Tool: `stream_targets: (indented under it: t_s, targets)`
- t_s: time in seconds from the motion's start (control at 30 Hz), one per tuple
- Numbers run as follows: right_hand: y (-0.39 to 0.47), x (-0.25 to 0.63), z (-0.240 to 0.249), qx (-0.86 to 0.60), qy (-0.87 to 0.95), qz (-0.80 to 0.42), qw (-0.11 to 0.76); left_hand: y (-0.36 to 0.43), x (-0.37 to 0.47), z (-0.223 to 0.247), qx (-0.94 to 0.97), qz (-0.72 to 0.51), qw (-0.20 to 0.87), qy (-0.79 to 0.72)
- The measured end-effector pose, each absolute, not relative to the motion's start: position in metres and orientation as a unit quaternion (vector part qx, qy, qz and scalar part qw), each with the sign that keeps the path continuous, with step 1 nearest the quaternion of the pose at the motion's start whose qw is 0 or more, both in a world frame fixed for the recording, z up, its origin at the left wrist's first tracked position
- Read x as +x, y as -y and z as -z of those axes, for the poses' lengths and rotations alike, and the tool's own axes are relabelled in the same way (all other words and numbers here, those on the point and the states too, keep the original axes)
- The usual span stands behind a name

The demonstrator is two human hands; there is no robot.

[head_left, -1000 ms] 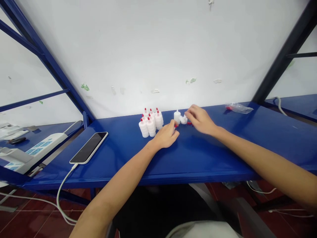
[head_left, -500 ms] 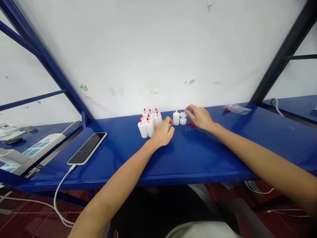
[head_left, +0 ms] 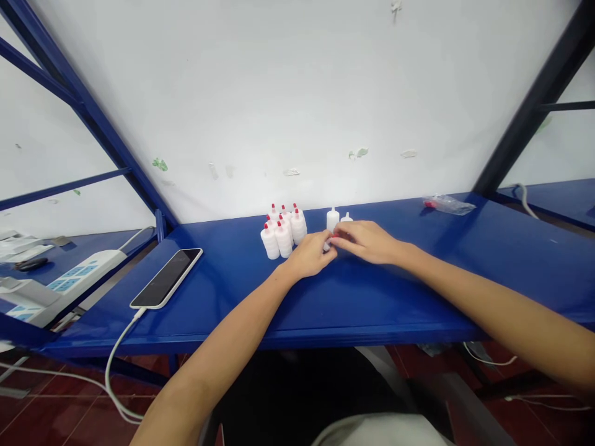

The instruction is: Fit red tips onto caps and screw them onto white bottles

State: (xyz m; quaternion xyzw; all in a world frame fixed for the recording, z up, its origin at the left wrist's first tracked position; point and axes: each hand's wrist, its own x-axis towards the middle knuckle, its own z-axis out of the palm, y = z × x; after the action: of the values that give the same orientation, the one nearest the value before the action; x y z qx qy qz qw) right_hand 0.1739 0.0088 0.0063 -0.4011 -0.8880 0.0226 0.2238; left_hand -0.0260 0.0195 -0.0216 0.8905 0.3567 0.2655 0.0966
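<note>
My left hand (head_left: pixel 310 255) is closed around a small white squeeze bottle (head_left: pixel 327 245), mostly hidden by the fingers. My right hand (head_left: pixel 369 241) meets it, thumb and fingertips pinching a red cap (head_left: pixel 335 235) at the bottle's tip. Just behind the hands stands a white bottle with a bare nozzle (head_left: pixel 333 219). Beside it, another white nozzle (head_left: pixel 346 217) shows above my right hand, its lower part hidden. To the left of my left hand, several white bottles with red caps (head_left: pixel 284 235) stand upright in a tight group.
A phone (head_left: pixel 167 279) with a white charging cable (head_left: pixel 114 359) lies on the left of the blue table (head_left: pixel 372 316). A clear plastic bag (head_left: pixel 450 204) with something red lies at the back right. Blue frame posts rise at both sides, and a power strip (head_left: pixel 77 279) sits far left.
My right hand has moved left and down from the white pieces to the bottle in my left hand, now pinching its red cap. The loose red caps on the table are now covered from view.
</note>
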Motion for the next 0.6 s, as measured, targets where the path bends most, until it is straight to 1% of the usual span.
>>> stream_targets:
  t_s: [0.1, 0.2, 0.33, 0.4, 0.47, 0.5, 0.57, 0.6]
  targets:
    - [-0.004, 0.165, -0.003, -0.378, 0.903, -0.034, 0.202, -0.019, -0.027, 0.022, 0.893, -0.264, 0.108, -0.349]
    - [-0.001, 0.161, -0.002, -0.336, 0.914, -0.088, 0.209, -0.019, -0.028, 0.022, 0.902, -0.258, 0.116, -0.326]
    - [-0.002, 0.162, -0.005, -0.333, 0.878, -0.221, 0.264, -0.017, -0.029, 0.018, 0.914, -0.265, 0.074, -0.298]
    - [-0.008, 0.169, -0.007, -0.356, 0.850, -0.248, 0.298, -0.016, -0.030, 0.016, 0.911, -0.281, 0.053, -0.299]
    - [-0.017, 0.183, -0.011, -0.394, 0.838, -0.215, 0.311, -0.014, -0.030, 0.015, 0.902, -0.292, 0.047, -0.315]
    - [-0.023, 0.192, -0.012, -0.419, 0.837, -0.185, 0.299, -0.014, -0.030, 0.014, 0.898, -0.293, 0.049, -0.324]
    - [-0.036, 0.213, -0.015, -0.492, 0.827, -0.099, 0.253, -0.013, -0.031, 0.013, 0.898, -0.281, 0.056, -0.335]
    - [-0.042, 0.224, -0.015, -0.524, 0.821, -0.068, 0.216, -0.013, -0.032, 0.013, 0.899, -0.271, 0.061, -0.339]
